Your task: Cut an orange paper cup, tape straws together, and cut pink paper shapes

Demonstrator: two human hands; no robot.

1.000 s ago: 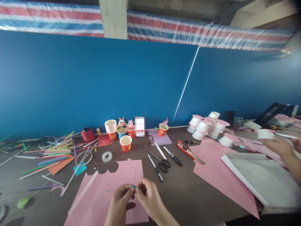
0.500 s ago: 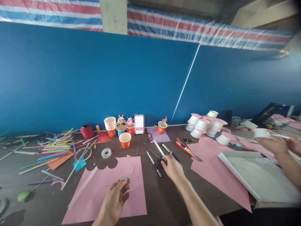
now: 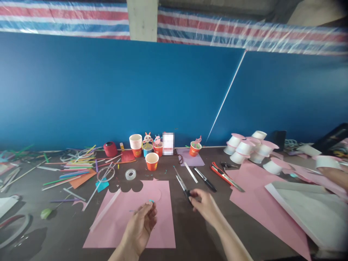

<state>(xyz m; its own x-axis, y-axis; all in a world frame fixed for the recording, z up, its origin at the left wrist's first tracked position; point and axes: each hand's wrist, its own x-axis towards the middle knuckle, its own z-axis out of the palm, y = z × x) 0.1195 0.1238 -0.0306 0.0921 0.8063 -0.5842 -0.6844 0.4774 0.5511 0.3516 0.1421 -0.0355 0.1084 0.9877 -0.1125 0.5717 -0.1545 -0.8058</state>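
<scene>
My left hand point(image 3: 143, 223) is closed in a pinch on a small teal paper piece point(image 3: 151, 201), held above the pink paper sheet point(image 3: 130, 235). The sheet has scalloped cut-outs along its far edge and a clear strip lying across its left side. To the right of the sheet, my right hand point(image 3: 205, 204) grips a pair of black-handled scissors point(image 3: 183, 184), blades pointing away from me. Just beyond that hand lie a white stick point(image 3: 190, 172) and a black pen point(image 3: 204, 178).
Colored straws point(image 3: 77, 165) spread at the left. An orange paper cup point(image 3: 152, 161), stacked cups point(image 3: 136, 145) and a tape roll point(image 3: 131, 174) stand ahead. A red box cutter point(image 3: 225, 176), pink paper point(image 3: 255, 199) and white cups point(image 3: 241, 152) lie right, near another person's arm point(image 3: 335, 179).
The scissors have come off the table and nearer to me in my right hand. My left hand keeps its pinch on the teal piece. The camera view has turned left.
</scene>
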